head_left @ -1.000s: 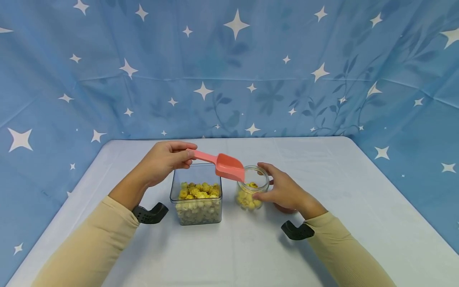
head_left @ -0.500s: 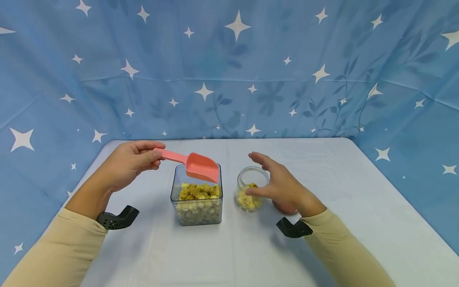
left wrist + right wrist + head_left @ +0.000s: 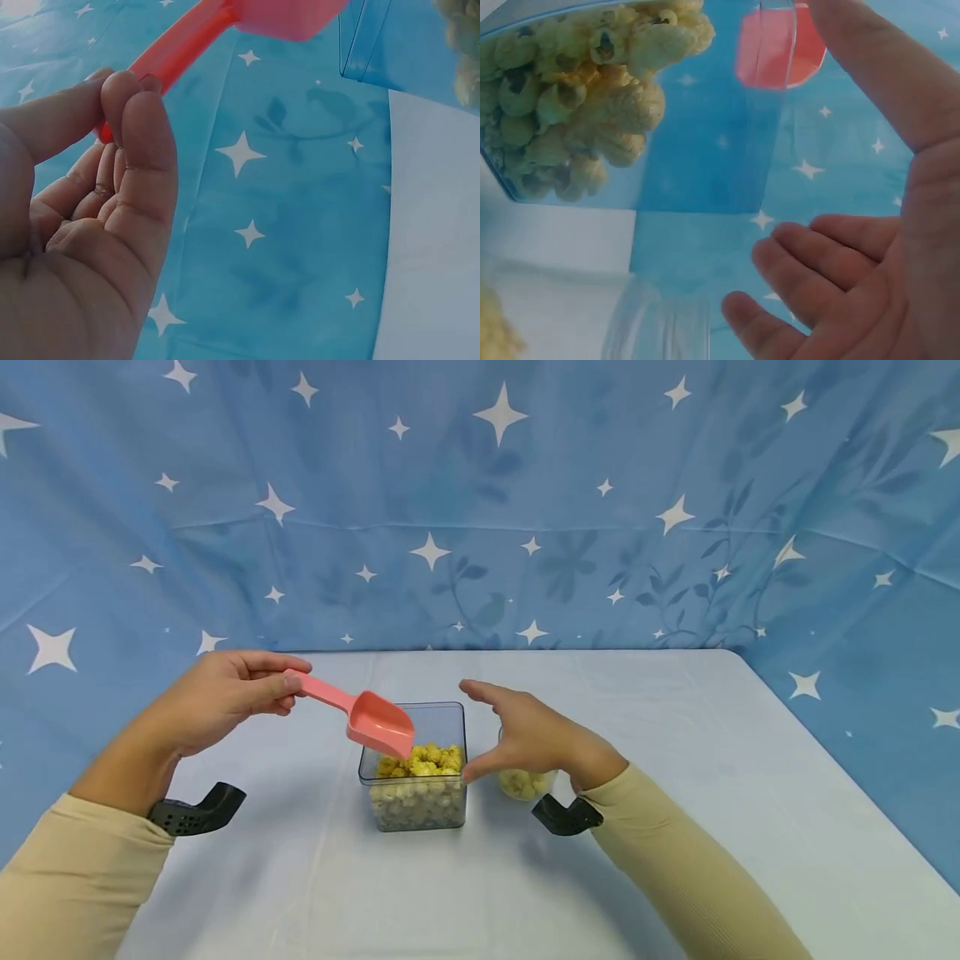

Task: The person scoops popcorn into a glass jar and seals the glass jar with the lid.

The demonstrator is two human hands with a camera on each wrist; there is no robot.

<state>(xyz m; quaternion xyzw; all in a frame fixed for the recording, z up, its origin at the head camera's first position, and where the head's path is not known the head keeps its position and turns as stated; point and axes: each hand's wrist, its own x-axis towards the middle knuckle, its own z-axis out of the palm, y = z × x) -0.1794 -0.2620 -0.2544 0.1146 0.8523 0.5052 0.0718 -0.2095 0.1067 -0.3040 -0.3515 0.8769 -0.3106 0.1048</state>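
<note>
My left hand (image 3: 225,697) pinches the handle end of a pink scoop (image 3: 381,724). The scoop's bowl tilts down to the right over the left side of a clear square container (image 3: 441,724), and nothing shows in the bowl. Yellow popcorn (image 3: 420,766) partly fills that container. My right hand (image 3: 532,735) hovers with spread fingers at the container's right side, holding nothing; its thumb is near the rim, and I cannot tell whether it touches. Behind the right hand stands a glass jar (image 3: 660,322) with some popcorn, mostly hidden in the head view.
A white tabletop (image 3: 375,893) bears everything. Behind it hangs a blue cloth (image 3: 480,577) with white stars. Each wrist wears a black camera band (image 3: 198,814).
My left hand has carried the scoop leftward from the jar to above the container. The right hand has let go of the jar and moved left to the container.
</note>
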